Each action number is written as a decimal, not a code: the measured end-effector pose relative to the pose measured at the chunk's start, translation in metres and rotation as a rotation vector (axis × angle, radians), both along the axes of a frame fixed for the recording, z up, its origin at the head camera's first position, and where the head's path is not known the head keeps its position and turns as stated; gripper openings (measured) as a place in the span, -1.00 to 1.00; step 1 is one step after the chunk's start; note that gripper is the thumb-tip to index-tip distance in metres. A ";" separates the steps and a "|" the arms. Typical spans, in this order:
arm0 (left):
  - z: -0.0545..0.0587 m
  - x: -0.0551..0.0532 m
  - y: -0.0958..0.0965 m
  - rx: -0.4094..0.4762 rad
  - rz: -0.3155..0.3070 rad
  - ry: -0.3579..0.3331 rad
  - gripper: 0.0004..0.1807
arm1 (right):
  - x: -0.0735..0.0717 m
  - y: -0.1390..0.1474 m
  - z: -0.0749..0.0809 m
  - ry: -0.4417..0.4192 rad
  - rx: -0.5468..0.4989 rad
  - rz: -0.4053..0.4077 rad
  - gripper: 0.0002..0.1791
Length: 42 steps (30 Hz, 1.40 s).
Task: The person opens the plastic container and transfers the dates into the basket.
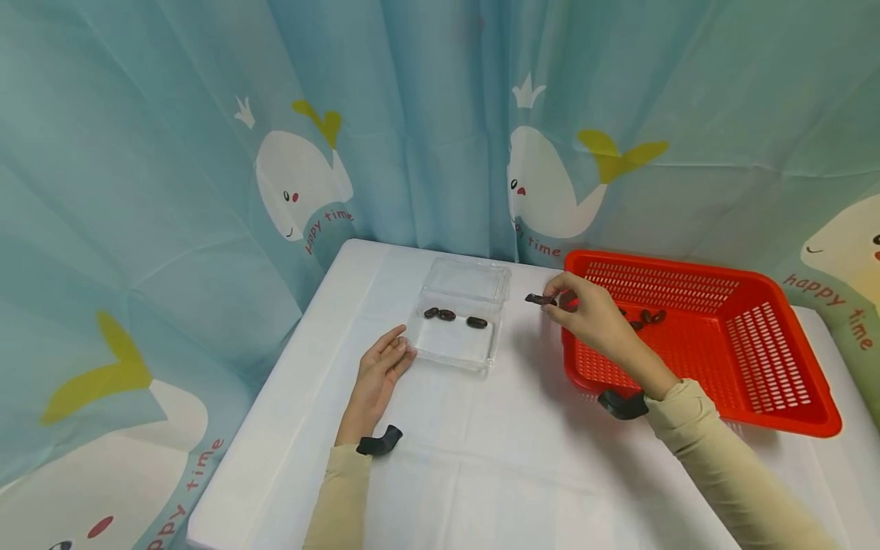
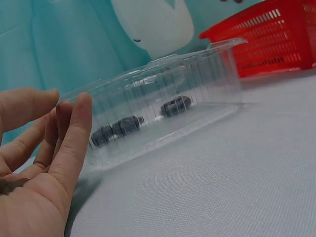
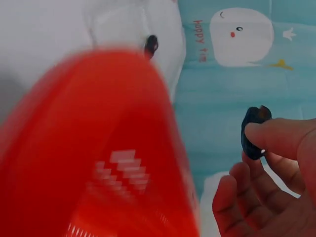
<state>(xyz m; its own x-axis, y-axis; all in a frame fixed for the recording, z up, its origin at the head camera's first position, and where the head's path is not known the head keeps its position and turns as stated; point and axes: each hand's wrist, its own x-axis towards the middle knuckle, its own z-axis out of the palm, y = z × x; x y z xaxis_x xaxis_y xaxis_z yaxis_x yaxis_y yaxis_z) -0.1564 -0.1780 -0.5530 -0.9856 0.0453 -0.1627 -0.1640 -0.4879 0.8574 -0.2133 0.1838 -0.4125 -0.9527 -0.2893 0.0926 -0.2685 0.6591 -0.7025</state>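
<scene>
My right hand point(image 1: 591, 313) pinches a dark, glossy, wrinkled oval piece that looks like a date point(image 3: 253, 132) between thumb and fingertips. It is raised beside the left rim of the red basket. To its left lies a clear plastic clamshell box point(image 1: 450, 347) with its lid folded back. Three similar dark dates point(image 1: 477, 323) lie in a row in the box's base, two close together at the left and one apart at the right. My left hand point(image 1: 381, 370) touches the box's left side with fairly straight fingers point(image 2: 74, 140).
The red perforated basket point(image 1: 818, 397) stands at the right of the white-covered table point(image 1: 440, 473), with several dark dates point(image 1: 648, 315) inside. Its near rim is below my right forearm. A blue curtain point(image 1: 426, 137) with whale prints hangs behind the table.
</scene>
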 end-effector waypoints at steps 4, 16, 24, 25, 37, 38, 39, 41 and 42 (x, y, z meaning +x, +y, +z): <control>-0.001 -0.001 0.000 -0.008 0.001 0.007 -0.46 | 0.000 0.021 0.007 -0.089 0.030 0.014 -0.77; 0.000 -0.001 0.000 -0.023 0.001 0.005 -0.47 | -0.013 0.080 0.009 -0.263 0.043 0.090 -0.78; 0.000 0.000 0.000 -0.006 -0.003 0.008 -0.48 | -0.020 0.109 0.000 -0.358 0.011 0.112 -0.72; 0.000 0.000 0.000 -0.007 -0.003 0.005 -0.48 | -0.021 0.113 -0.001 -0.368 0.013 0.114 -0.71; 0.001 0.001 -0.001 -0.014 -0.001 0.008 -0.48 | -0.038 0.149 -0.026 -0.496 0.094 0.114 -0.58; 0.001 0.001 -0.001 -0.012 -0.001 0.007 -0.48 | -0.039 0.151 -0.029 -0.505 0.104 0.116 -0.57; 0.001 0.001 0.000 -0.013 -0.002 0.007 -0.49 | -0.041 0.153 -0.031 -0.508 0.116 0.119 -0.57; 0.001 0.001 0.000 -0.012 -0.003 0.003 -0.49 | -0.043 0.158 -0.035 -0.506 0.135 0.126 -0.58; 0.001 0.001 0.000 -0.010 -0.002 0.002 -0.49 | -0.044 0.160 -0.037 -0.505 0.138 0.128 -0.58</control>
